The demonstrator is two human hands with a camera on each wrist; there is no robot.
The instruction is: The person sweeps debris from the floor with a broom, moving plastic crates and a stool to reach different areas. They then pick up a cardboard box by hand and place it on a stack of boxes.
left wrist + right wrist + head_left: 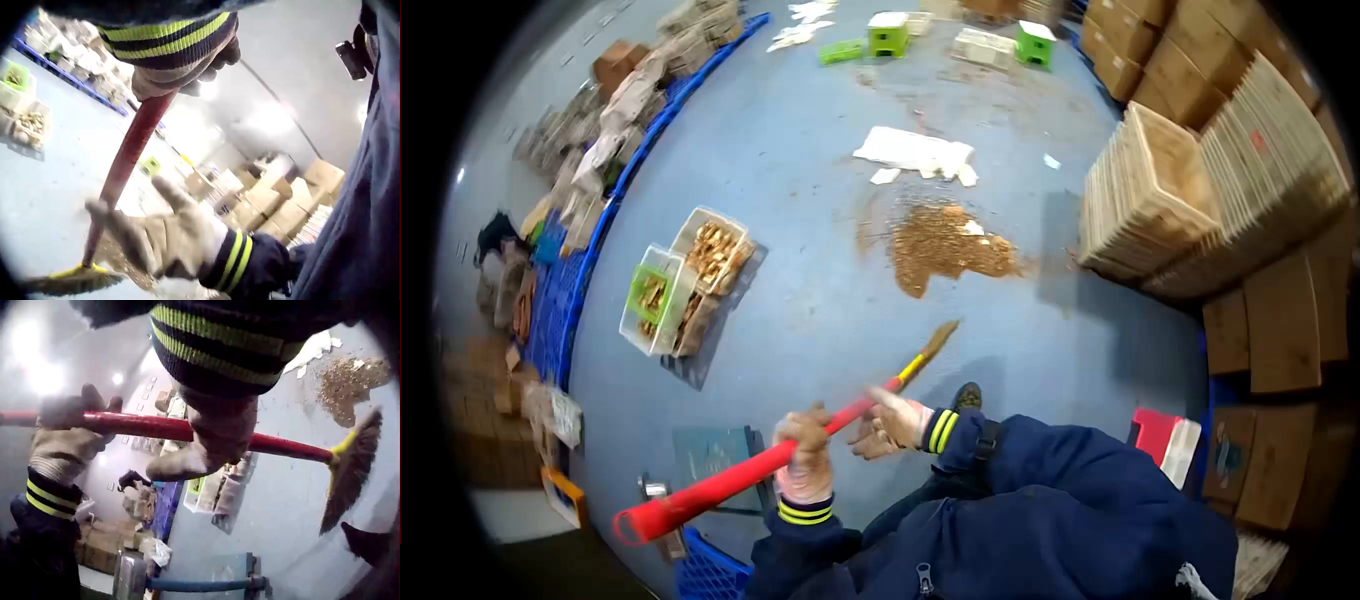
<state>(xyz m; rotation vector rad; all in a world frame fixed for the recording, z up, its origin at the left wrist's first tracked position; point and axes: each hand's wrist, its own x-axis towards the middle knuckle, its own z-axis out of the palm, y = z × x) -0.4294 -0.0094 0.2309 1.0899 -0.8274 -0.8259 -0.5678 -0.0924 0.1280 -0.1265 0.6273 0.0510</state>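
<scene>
A broom [730, 481] with a red handle and a yellow collar slants across the front of the head view. Its brown bristles [357, 478] point away from me, near the floor. My gloved left hand [803, 458] grips the handle toward its upper end, fingers curled round it. Further down the handle, my gloved right hand [892, 424] lies against it with the fingers loosely spread. In the left wrist view, the right hand's thumb [172, 192] stands apart from its extended fingers. Beyond the bristles, a heap of brown debris [940, 250] covers part of the blue floor.
White sheeting [915, 152] lies behind the heap. Crates of brownish pieces [712, 255] stand at the left. Stacked pale trays [1145, 190] and cardboard boxes [1280, 320] line the right side. Green stools [888, 35] stand far back; a blue barrier [625, 185] edges the left.
</scene>
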